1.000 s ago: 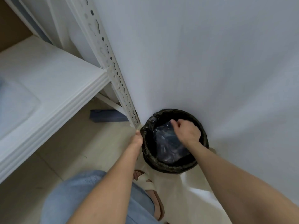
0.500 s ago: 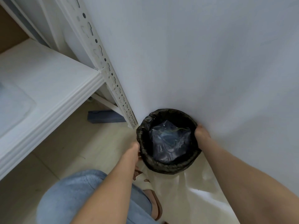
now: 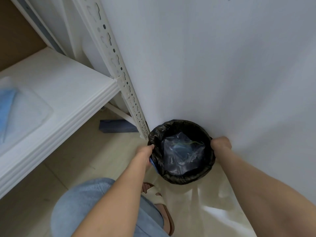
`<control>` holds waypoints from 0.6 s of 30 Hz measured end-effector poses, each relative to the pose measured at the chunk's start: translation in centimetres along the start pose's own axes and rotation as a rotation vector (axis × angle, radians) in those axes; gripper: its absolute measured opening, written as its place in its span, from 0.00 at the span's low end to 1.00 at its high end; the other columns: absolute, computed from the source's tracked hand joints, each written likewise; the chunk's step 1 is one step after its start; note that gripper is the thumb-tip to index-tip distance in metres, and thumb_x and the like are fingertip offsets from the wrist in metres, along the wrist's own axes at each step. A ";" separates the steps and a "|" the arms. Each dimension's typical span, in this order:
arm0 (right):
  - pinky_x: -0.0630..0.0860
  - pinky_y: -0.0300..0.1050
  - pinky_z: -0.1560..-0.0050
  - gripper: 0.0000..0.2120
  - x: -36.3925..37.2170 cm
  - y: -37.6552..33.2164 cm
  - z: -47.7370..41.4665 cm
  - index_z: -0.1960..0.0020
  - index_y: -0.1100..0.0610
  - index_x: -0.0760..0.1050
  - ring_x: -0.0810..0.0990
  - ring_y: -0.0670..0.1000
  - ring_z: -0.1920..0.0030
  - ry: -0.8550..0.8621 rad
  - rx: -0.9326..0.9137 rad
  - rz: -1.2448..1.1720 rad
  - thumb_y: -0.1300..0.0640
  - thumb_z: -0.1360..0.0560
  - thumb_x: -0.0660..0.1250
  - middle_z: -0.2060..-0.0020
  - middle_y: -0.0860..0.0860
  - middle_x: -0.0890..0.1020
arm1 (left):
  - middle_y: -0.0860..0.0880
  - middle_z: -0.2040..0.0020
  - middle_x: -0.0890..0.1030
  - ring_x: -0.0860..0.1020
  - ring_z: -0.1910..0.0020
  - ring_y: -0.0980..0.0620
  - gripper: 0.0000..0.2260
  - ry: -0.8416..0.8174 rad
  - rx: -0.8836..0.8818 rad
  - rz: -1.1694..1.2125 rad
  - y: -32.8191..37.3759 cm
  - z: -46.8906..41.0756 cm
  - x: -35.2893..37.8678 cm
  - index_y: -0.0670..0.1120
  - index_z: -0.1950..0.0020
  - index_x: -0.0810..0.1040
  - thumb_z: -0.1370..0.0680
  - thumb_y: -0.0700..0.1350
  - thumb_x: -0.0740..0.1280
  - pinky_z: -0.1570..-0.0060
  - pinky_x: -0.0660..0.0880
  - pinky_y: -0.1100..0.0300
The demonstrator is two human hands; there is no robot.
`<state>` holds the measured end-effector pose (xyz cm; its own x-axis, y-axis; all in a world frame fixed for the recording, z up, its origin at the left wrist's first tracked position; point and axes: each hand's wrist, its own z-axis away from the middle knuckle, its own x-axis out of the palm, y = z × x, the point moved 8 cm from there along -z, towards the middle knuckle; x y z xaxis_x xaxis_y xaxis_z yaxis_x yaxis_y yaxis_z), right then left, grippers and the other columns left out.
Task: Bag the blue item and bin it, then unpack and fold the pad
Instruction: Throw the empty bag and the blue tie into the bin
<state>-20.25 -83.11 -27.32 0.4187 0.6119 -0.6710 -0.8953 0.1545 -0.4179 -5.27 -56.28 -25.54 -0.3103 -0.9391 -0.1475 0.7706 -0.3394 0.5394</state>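
A: Hands?
B: Left hand (image 3: 145, 151) and right hand (image 3: 221, 144) each grip opposite rims of the bin (image 3: 172, 178), fingers closed on the black liner.
A: Blue item?
B: Bagged item (image 3: 182, 153) lies inside the bin, on the floor by the shelf (image 3: 56, 93) corner.
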 end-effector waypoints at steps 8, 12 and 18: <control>0.73 0.52 0.40 0.17 -0.3 -0.7 1.8 0.38 0.66 0.73 0.77 0.62 0.39 0.044 -0.007 0.021 0.63 0.25 0.61 0.39 0.61 0.77 | 0.43 0.57 0.78 0.79 0.57 0.47 0.15 -0.174 -0.026 -0.168 0.7 0.7 2.0 0.35 0.34 0.71 0.20 0.37 0.62 0.47 0.75 0.53; 0.70 0.53 0.36 0.19 -0.8 -1.3 2.1 0.34 0.66 0.70 0.75 0.61 0.36 0.065 -0.013 0.069 0.63 0.24 0.61 0.35 0.60 0.75 | 0.45 0.62 0.76 0.75 0.66 0.51 0.09 -0.170 0.009 -0.176 1.3 0.3 1.9 0.38 0.40 0.73 0.18 0.37 0.57 0.61 0.79 0.57; 0.71 0.49 0.39 0.18 -0.9 -2.0 2.6 0.34 0.64 0.71 0.75 0.59 0.36 0.043 -0.062 0.133 0.60 0.23 0.60 0.35 0.58 0.75 | 0.46 0.59 0.79 0.80 0.66 0.52 0.05 -0.269 -0.044 -0.220 0.8 0.7 2.5 0.41 0.54 0.74 0.20 0.40 0.63 0.73 0.79 0.60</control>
<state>-19.21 -82.00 -24.25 0.3040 0.5896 -0.7483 -0.9329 0.0251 -0.3593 -5.83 -58.89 -24.94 -0.6029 -0.7973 -0.0296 0.6903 -0.5399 0.4817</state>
